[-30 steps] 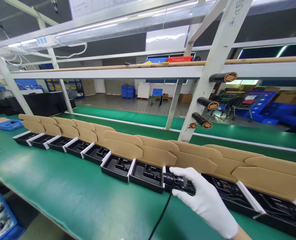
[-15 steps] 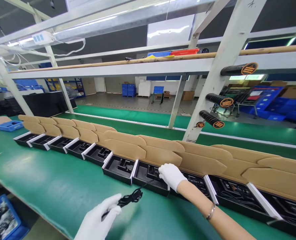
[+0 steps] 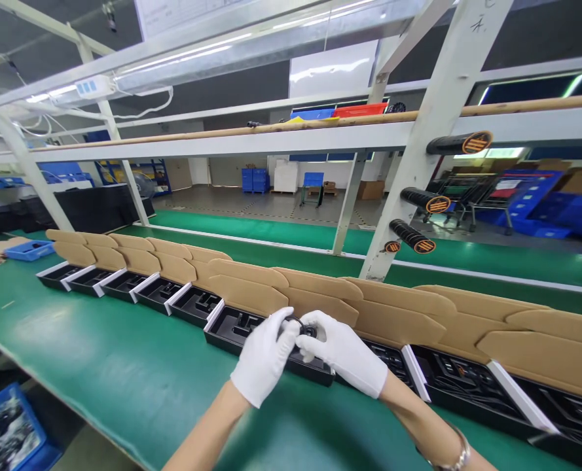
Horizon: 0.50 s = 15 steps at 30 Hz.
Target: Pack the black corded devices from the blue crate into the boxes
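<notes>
While both gloved hands meet over one black tray (image 3: 315, 370), the small black part (image 3: 308, 331) sits between their fingertips, directly above that tray's cavity. Left hand (image 3: 264, 356) pinches the part from the left; right hand (image 3: 344, 353) pinches it from the right. Open cardboard lids (image 3: 251, 288) stand just behind.

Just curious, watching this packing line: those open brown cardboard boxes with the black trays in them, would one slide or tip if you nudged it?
Probably it would slide easily: each cardboard box looks thin and light, sitting on a smooth green table. The raised lid might make it tip backward if pushed high. The black tray looks like thin moulded plastic, likely flexing a little where both gloved hands, left hand and right hand, meet over it.
</notes>
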Each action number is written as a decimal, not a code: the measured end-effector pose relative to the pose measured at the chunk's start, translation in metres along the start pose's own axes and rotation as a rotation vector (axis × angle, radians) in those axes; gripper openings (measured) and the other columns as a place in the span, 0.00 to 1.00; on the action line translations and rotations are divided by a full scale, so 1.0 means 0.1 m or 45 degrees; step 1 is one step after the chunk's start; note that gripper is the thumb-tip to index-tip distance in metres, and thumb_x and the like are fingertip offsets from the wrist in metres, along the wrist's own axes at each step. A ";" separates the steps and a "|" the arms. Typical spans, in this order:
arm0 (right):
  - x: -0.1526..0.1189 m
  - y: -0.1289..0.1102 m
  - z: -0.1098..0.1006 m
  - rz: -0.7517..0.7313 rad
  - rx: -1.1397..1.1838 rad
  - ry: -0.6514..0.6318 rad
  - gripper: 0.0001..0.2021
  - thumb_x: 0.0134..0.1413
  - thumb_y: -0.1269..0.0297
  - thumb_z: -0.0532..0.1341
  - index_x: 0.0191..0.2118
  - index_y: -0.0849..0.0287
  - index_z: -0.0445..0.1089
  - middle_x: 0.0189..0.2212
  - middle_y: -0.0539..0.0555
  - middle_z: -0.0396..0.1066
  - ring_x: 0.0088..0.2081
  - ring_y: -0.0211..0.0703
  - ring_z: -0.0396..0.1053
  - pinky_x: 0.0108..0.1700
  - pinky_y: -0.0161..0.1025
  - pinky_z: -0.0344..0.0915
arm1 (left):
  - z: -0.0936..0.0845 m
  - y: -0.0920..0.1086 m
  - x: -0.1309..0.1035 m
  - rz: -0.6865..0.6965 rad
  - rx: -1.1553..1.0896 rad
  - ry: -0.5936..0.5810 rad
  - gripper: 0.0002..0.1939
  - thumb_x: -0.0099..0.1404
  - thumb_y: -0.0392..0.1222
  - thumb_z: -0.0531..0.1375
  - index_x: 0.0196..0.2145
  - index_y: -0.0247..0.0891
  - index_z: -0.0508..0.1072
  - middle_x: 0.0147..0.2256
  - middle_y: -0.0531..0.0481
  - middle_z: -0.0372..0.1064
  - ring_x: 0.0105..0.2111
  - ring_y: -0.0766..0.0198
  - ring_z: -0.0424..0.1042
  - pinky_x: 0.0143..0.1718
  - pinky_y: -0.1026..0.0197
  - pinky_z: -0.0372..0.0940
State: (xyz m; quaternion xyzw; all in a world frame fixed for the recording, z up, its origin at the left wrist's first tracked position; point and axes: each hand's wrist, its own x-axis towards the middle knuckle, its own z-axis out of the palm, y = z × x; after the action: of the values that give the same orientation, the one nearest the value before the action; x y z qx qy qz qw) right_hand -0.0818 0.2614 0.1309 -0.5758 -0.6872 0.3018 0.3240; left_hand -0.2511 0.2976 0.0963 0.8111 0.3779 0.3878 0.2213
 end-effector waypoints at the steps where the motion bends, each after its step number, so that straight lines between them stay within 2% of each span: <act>1: 0.01 0.08 0.01 -0.010 0.036 0.036 0.11 0.54 0.61 0.58 0.44 0.56 0.68 0.31 0.51 0.76 0.33 0.44 0.73 0.37 0.40 0.69 | 0.05 0.01 0.03 -0.024 -0.117 -0.146 0.23 0.71 0.53 0.49 0.58 0.40 0.62 0.48 0.44 0.73 0.47 0.57 0.73 0.47 0.55 0.70; 4: 0.06 0.34 0.01 -0.232 -0.059 0.244 0.19 0.52 0.63 0.59 0.52 0.55 0.66 0.48 0.57 0.72 0.47 0.48 0.71 0.48 0.45 0.69 | 0.11 0.02 0.13 -0.101 -0.235 -0.613 0.25 0.68 0.55 0.51 0.58 0.42 0.60 0.44 0.48 0.75 0.33 0.62 0.76 0.39 0.58 0.71; 6: 0.08 0.48 -0.03 -0.399 -0.216 0.246 0.21 0.54 0.64 0.58 0.55 0.54 0.65 0.53 0.57 0.69 0.52 0.48 0.68 0.54 0.47 0.66 | 0.10 -0.02 0.23 -0.118 -0.188 -0.805 0.26 0.67 0.57 0.51 0.57 0.41 0.63 0.38 0.50 0.76 0.24 0.63 0.74 0.36 0.57 0.70; 7: 0.09 0.53 -0.05 -0.440 -0.311 0.189 0.18 0.56 0.65 0.57 0.53 0.54 0.67 0.51 0.57 0.70 0.51 0.48 0.68 0.54 0.47 0.65 | 0.08 -0.06 0.28 -0.093 -0.149 -0.850 0.26 0.67 0.58 0.52 0.56 0.42 0.65 0.37 0.51 0.76 0.25 0.63 0.74 0.35 0.57 0.70; 9: 0.10 0.60 -0.09 -0.398 -0.530 0.060 0.12 0.58 0.68 0.55 0.46 0.55 0.72 0.43 0.57 0.74 0.45 0.47 0.71 0.50 0.45 0.67 | 0.07 -0.17 0.41 -0.017 -0.077 -0.904 0.26 0.64 0.61 0.54 0.54 0.46 0.69 0.41 0.51 0.77 0.32 0.59 0.76 0.38 0.58 0.68; 11: 0.11 0.63 -0.09 -0.261 -0.787 -0.066 0.11 0.60 0.70 0.54 0.41 0.57 0.74 0.38 0.56 0.75 0.41 0.46 0.72 0.45 0.42 0.68 | 0.10 -0.30 0.52 0.063 0.004 -0.940 0.25 0.63 0.63 0.56 0.52 0.49 0.72 0.45 0.52 0.76 0.40 0.56 0.75 0.41 0.58 0.67; 15: 0.20 0.64 0.06 0.003 -1.221 -0.326 0.09 0.60 0.68 0.59 0.40 0.60 0.76 0.39 0.61 0.76 0.41 0.51 0.73 0.43 0.42 0.68 | 0.32 -0.58 0.60 0.191 0.201 -0.941 0.19 0.63 0.61 0.57 0.44 0.51 0.78 0.40 0.52 0.78 0.40 0.55 0.74 0.49 0.52 0.62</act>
State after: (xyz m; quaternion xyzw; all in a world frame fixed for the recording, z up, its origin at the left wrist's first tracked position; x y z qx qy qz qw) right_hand -0.0509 0.2904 0.0785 -0.6192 -0.7823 0.0203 -0.0648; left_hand -0.2267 0.3780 0.0671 0.9361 0.2410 0.0542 0.2505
